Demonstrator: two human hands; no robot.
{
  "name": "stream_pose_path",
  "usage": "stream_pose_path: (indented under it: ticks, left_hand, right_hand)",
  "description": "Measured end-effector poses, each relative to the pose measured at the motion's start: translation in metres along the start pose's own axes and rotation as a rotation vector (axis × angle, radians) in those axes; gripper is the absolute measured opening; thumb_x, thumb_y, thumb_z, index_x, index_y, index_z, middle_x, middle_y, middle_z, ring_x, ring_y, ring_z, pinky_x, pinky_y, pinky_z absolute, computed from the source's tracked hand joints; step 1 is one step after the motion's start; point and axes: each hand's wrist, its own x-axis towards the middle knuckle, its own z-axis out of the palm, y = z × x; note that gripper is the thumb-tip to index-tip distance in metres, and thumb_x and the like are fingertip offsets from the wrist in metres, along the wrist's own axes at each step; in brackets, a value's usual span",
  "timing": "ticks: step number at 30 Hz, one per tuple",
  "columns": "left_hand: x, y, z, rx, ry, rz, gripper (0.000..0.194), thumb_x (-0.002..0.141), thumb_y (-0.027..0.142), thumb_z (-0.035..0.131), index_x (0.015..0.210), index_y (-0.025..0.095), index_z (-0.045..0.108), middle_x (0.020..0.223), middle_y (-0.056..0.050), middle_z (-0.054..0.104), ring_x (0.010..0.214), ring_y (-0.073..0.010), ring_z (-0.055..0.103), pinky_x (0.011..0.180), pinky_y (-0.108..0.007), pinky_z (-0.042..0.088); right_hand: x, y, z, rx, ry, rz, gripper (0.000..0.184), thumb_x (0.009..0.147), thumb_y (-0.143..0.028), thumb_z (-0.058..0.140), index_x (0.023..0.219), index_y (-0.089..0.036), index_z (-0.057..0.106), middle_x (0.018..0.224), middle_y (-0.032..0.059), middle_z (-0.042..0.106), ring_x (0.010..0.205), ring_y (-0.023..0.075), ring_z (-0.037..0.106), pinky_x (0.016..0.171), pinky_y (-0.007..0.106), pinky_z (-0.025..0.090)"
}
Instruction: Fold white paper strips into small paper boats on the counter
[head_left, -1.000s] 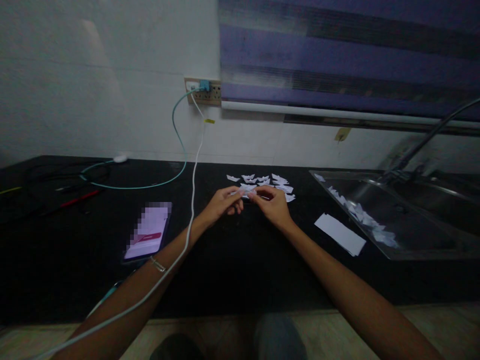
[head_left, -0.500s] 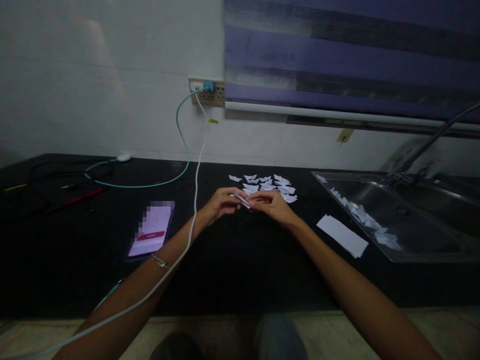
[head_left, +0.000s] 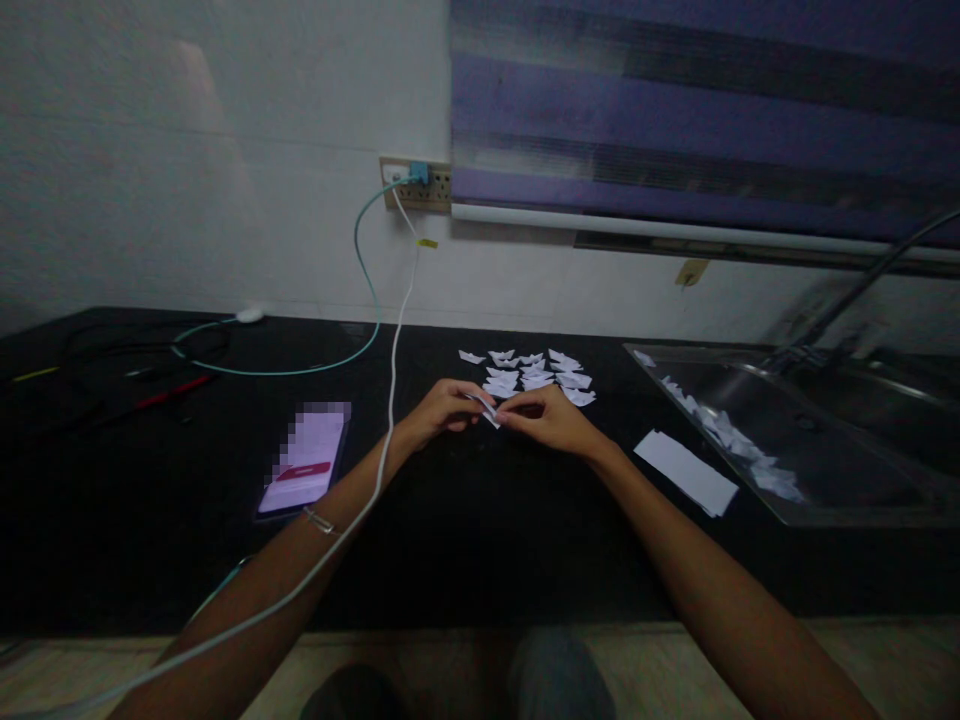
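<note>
Both hands pinch one small paper piece above the black counter.

Nearest, I see a white cable [head_left: 352,525] crossing my left forearm. My left hand [head_left: 439,410] and right hand [head_left: 551,420] meet fingertip to fingertip, each closed on the paper piece [head_left: 485,408], held just above the counter [head_left: 480,520]. A phone [head_left: 304,462] lies left, a paper strip [head_left: 686,472] right. Just beyond lie folded paper shapes [head_left: 536,375]; the sink [head_left: 862,480] holds scraps.
</note>
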Motion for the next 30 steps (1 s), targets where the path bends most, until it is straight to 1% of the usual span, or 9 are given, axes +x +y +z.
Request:
stream_pose_path:
  ticks: [6,9,12,14,17,20,25,27,30]
  left_hand:
    - [0.002,-0.004,-0.002,0.157,0.003,0.041,0.021,0.069,0.029,0.071,0.085,0.016,0.074,0.061,0.001,0.058,0.051,-0.0085,0.047,0.044,-0.018,0.027]
    - [0.003,-0.006,-0.003,0.192,-0.014,0.043,0.02,0.072,0.034,0.071,0.08,0.015,0.072,0.061,0.001,0.058,0.051,-0.0082,0.046,0.044,-0.018,0.027]
    - [0.002,-0.005,-0.002,0.174,-0.04,0.012,0.026,0.076,0.04,0.07,0.075,0.014,0.069,0.06,0.001,0.056,0.05,-0.0074,0.046,0.044,-0.018,0.027]
    - [0.0,-0.002,-0.002,0.118,-0.067,0.004,0.03,0.078,0.043,0.069,0.075,0.014,0.067,0.061,0.001,0.055,0.05,-0.007,0.046,0.044,-0.018,0.026]
    - [-0.003,0.0,0.0,0.018,-0.079,0.026,0.029,0.076,0.042,0.072,0.086,0.015,0.067,0.066,0.001,0.058,0.05,-0.0068,0.047,0.043,-0.018,0.027]
    - [-0.005,0.002,0.005,0.044,-0.023,0.053,0.032,0.074,0.037,0.076,0.095,0.015,0.068,0.07,0.0,0.063,0.054,-0.0079,0.052,0.045,-0.018,0.032]
    - [-0.003,0.005,0.014,0.107,0.118,0.148,0.024,0.072,0.034,0.078,0.077,0.013,0.069,0.067,-0.003,0.067,0.058,-0.0106,0.058,0.053,-0.021,0.043]
    - [-0.001,0.006,0.015,0.098,0.205,0.163,0.023,0.071,0.032,0.078,0.075,0.012,0.069,0.065,-0.003,0.067,0.056,-0.0105,0.057,0.052,-0.021,0.044]
    - [0.002,0.005,0.013,0.063,0.326,0.152,0.025,0.071,0.034,0.078,0.076,0.011,0.069,0.061,-0.002,0.065,0.05,-0.0086,0.054,0.045,-0.019,0.039]
  right_hand:
    - [0.0,-0.001,-0.002,-0.13,-0.049,-0.076,0.02,0.085,-0.033,0.062,0.095,-0.026,0.078,0.081,-0.0004,0.076,0.066,0.0143,0.064,0.063,0.026,0.045]
    - [0.0,0.0,-0.002,-0.181,-0.061,-0.084,0.016,0.082,-0.03,0.064,0.089,-0.025,0.078,0.077,0.0003,0.075,0.064,0.0145,0.061,0.065,0.026,0.043]
    - [0.0,0.002,-0.001,-0.181,0.004,-0.046,0.011,0.079,-0.028,0.068,0.079,-0.022,0.077,0.069,0.0004,0.072,0.061,0.014,0.058,0.064,0.026,0.041]
    - [0.0,0.004,0.0,-0.198,0.063,-0.052,0.014,0.081,-0.028,0.064,0.077,-0.022,0.076,0.068,0.0,0.07,0.061,0.0136,0.057,0.063,0.027,0.041]
    - [0.001,0.006,0.001,-0.195,0.145,-0.065,0.019,0.086,-0.028,0.058,0.079,-0.021,0.074,0.071,0.0,0.07,0.064,0.0138,0.059,0.063,0.027,0.042]
    - [0.002,0.006,0.003,-0.108,0.185,-0.03,0.02,0.087,-0.03,0.058,0.08,-0.021,0.074,0.073,0.0006,0.07,0.065,0.0143,0.061,0.063,0.028,0.044]
    - [0.005,0.008,0.008,0.04,0.177,0.03,0.022,0.087,-0.035,0.06,0.076,-0.02,0.072,0.069,0.0012,0.069,0.06,0.0138,0.06,0.059,0.027,0.046]
    - [0.006,0.007,0.01,0.099,0.271,0.047,0.021,0.088,-0.035,0.059,0.079,-0.02,0.071,0.071,0.0018,0.069,0.061,0.0144,0.061,0.06,0.028,0.048]
    - [0.006,0.004,0.014,0.08,0.515,0.027,0.019,0.088,-0.036,0.06,0.083,-0.019,0.069,0.079,0.0035,0.069,0.07,0.0167,0.064,0.061,0.028,0.05]
